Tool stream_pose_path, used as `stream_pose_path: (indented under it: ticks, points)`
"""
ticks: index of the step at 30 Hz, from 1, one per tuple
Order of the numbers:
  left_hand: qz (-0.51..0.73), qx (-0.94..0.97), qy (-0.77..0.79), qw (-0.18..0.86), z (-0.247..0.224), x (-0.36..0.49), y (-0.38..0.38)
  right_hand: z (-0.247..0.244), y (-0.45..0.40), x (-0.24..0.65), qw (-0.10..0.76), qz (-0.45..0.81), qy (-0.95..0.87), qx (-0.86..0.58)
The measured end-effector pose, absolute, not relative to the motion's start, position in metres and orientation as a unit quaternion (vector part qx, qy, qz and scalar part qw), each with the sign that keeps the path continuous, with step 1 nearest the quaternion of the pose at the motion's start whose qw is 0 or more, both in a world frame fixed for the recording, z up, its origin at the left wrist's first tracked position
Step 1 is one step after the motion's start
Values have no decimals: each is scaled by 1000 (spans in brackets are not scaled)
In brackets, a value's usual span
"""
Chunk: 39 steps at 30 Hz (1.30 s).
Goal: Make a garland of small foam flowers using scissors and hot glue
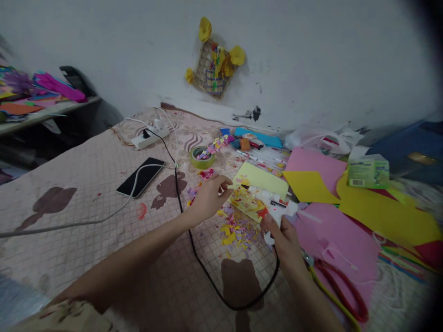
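Overall, a pale wall (138,50) fills the far side, and a patterned tablecloth (88,168) spreads beneath the white glue gun (281,213), the landmark for everything here. To the right of the glue gun lie a big yellow sheet (391,219) and, nearer it, a pink sheet (335,244). On the wall, beyond the glue gun and higher, hangs a woven decoration (215,71) with yellow flowers.

Two bare hands come next in size. The right hand (286,236) is wrapped around the glue gun's handle, the gun lying on its side with its dark nozzle pointing left. The left hand (209,196) is just left of that nozzle, thumb and finger pinched together on a small pale piece; whether the nozzle touches it, I can't tell.

Just beyond the glue gun lies a pale green card (266,179), with a yellow and red piece (245,203) under the nozzle. Well to the left of the gun rests a dark-screened phone (141,177); farther off on that side stands a power strip (152,139). Red-handled scissors (362,310) lie nearer the person than the gun, to its right. A green tape roll (204,163) sits left of the gun and beyond it. Smallest of all, paper scraps (238,233) scatter just left of the gun's handle.
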State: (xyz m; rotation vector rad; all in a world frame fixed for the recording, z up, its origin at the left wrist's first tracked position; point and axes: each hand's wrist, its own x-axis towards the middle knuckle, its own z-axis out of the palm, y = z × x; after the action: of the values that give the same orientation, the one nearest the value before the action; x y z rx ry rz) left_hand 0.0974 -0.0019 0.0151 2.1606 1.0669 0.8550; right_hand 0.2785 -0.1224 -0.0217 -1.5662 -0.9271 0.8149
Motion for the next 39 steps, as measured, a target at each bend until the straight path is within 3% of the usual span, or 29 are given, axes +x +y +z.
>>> stream_pose_path:
  ticks: [21,28,34,39]
  points:
    - [286,822,391,298,5,128,21,-25,-127,283,605,336,-349,-631]
    - [314,778,377,393,6,140,26,-26,-126,283,611,315,-335,-645]
    - [339,678,333,560,7,150,22,-22,-126,280,614,319,-341,-636]
    - [341,677,349,551,7,149,23,-23,-128,281,617,331,-335,-630]
